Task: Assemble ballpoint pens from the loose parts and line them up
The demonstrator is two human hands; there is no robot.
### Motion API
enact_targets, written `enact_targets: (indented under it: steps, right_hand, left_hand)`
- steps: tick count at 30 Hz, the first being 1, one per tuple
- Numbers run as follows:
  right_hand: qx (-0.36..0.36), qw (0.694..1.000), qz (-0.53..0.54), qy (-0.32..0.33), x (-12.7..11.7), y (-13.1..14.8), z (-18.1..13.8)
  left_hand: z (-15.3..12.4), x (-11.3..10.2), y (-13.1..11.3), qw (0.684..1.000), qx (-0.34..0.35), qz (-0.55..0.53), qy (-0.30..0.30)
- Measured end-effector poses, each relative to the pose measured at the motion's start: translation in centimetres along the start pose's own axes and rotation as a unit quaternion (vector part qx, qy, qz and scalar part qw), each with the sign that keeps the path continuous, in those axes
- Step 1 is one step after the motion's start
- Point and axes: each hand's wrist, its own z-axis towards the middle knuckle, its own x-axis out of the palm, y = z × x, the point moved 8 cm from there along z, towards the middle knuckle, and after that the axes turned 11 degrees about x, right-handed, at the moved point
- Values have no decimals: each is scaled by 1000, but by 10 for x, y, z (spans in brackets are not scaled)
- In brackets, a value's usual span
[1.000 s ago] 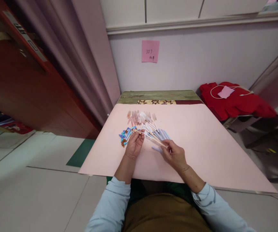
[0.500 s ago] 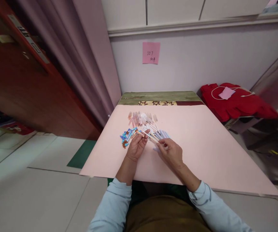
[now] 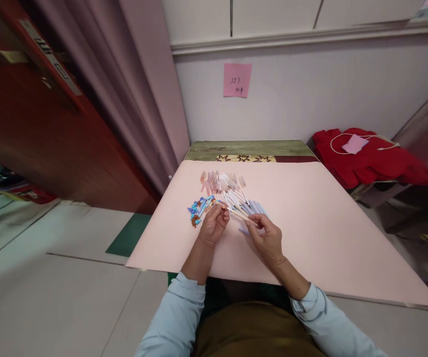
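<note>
We see a small table, its green wood-grain top (image 3: 247, 148) bare at the far edge beside a yellow star-patterned strip (image 3: 240, 158). A large pale pink paper sheet (image 3: 329, 233) covers the rest. On it lie translucent pink caps (image 3: 212, 180), thin white tubes (image 3: 233, 195), pale blue barrels (image 3: 257, 207) and small blue and brown pieces (image 3: 198, 208), all close together.

Stretches both forearms forward in pale blue sleeves, holds left hand (image 3: 214, 225) and right hand (image 3: 268, 239) close together, fingers pinched.

Your right hand (image 3: 268, 239) covers the near end of the thin stick (image 3: 240, 216). The blue pieces (image 3: 199, 207) are too small to identify. Your sleeves (image 3: 176, 317) run off the bottom edge.
</note>
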Motion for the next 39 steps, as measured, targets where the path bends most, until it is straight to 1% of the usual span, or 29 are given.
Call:
enact_targets:
  steps: [3, 5, 8, 14, 18, 23, 26, 29, 32, 35, 39]
  right_hand:
    - [-46, 999, 3, -13, -3, 11, -1]
    - [-64, 998, 7, -24, -5, 15, -2]
    - [-67, 997, -4, -29, -4, 16, -1]
    - [-76, 996, -38, -34, 0, 17, 7]
    - [-108, 992, -48, -50, -2, 28, 19]
    - [-130, 987, -61, -67, 2, 37, 46]
    - [-131, 986, -57, -80, 6, 34, 57]
    - [-133, 986, -47, -91, 10, 28, 59]
    - [-142, 985, -42, -83, 14, 22, 56]
    - [-157, 985, -32, -70, 16, 20, 53]
    - [-179, 982, -28, -61, 18, 24, 51]
  left_hand:
    - [0, 0, 0, 1000, 4, 4, -5]
    - [0, -1, 0, 1000, 8, 6, -12]
    - [-1, -1, 1, 1000, 6, 16, -15]
    - [-2, 3, 4, 998, -15, 65, 5]
    - [5, 7, 2, 998, 0, 63, -13]
    - [26, 20, 2, 998, 19, 39, -40]
    - [36, 25, 7, 998, 26, 38, -42]
    - [40, 22, 11, 996, 49, 57, -40]
    - [40, 18, 11, 994, 62, 82, -35]
    - [39, 18, 10, 994, 61, 92, -26]
    - [39, 18, 9, 994, 46, 85, -40]
